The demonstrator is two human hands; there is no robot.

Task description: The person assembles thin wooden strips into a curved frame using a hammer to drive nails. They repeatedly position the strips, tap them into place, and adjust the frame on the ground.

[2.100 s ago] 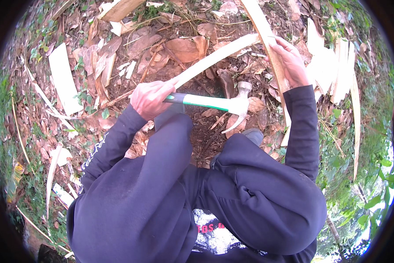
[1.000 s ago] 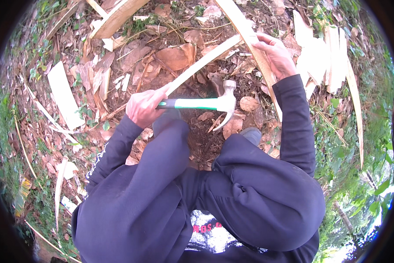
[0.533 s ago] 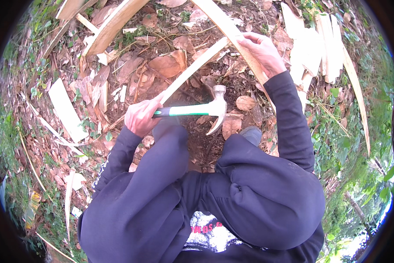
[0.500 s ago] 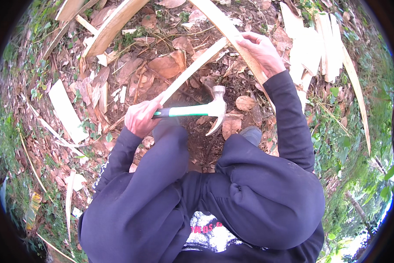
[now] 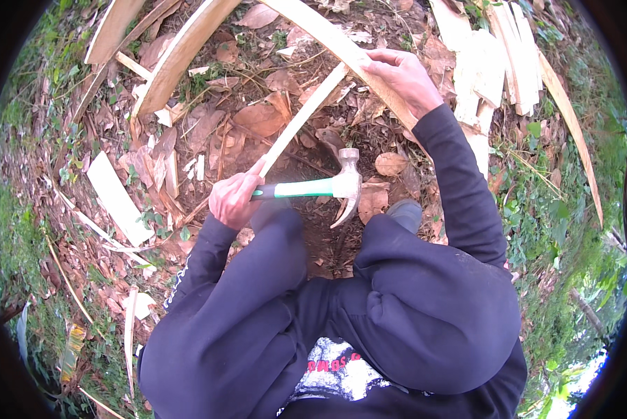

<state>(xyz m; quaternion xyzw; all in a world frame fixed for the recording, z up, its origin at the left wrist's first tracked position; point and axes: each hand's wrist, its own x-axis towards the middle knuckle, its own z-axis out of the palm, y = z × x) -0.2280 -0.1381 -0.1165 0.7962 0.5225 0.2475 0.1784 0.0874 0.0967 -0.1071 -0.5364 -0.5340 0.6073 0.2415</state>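
Note:
My left hand [image 5: 232,200] is closed around the dark grip of a claw hammer [image 5: 305,188] and the lower end of a narrow wooden strip [image 5: 303,120]. The hammer lies level above my knees, its metal head to the right and claw pointing down. From my left hand the strip slants up to the right, and its far end meets a longer wooden plank [image 5: 333,36]. My right hand [image 5: 406,82] grips that plank near the meeting point, thumb and fingers along its edge. The plank's lower part passes behind my right sleeve.
Several split wood pieces [image 5: 481,66] lie at the far right. Thick boards [image 5: 181,59] stand at the far left, and a pale flat piece [image 5: 118,199] lies on the left. Dry leaves [image 5: 261,120] cover the soil around my bent knees [image 5: 390,258].
The whole view has shifted a little. The hammer and my left hand sit slightly lower and farther right in the picture, the plank slightly farther left. Both hands keep their hold.

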